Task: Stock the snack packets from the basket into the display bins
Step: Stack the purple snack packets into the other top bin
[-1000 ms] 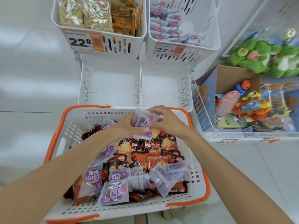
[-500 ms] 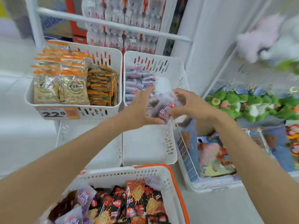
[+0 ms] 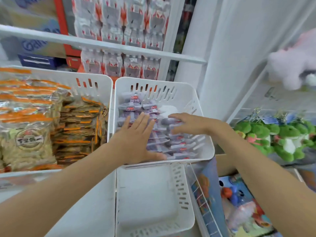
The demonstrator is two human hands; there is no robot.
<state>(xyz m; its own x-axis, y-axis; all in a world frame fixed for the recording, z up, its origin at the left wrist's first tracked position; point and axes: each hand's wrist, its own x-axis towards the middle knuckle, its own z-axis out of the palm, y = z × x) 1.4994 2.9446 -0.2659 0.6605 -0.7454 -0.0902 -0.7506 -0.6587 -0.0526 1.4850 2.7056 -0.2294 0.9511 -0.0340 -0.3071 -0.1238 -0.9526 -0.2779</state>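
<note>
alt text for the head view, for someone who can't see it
The left hand and right hand rest on purple snack packets in a white display bin. A neighbouring bin holds orange-edged packets.

A: Head view: we see both hands inside the upper right bin (image 3: 172, 90). The left hand (image 3: 136, 139) lies flat with straight fingers, pressing on the purple snack packets (image 3: 160, 140).
B: And the right?
A: We see the right hand (image 3: 188, 124) spread over the same stack, fingers loosely extended toward the left, touching the top packets.
B: What do we have around it?
A: The left bin (image 3: 95, 79) holds orange-striped packets (image 3: 77, 127). A lower white bin (image 3: 181, 194) sits just below. Green plush toys (image 3: 287, 139) hang at right.
</note>
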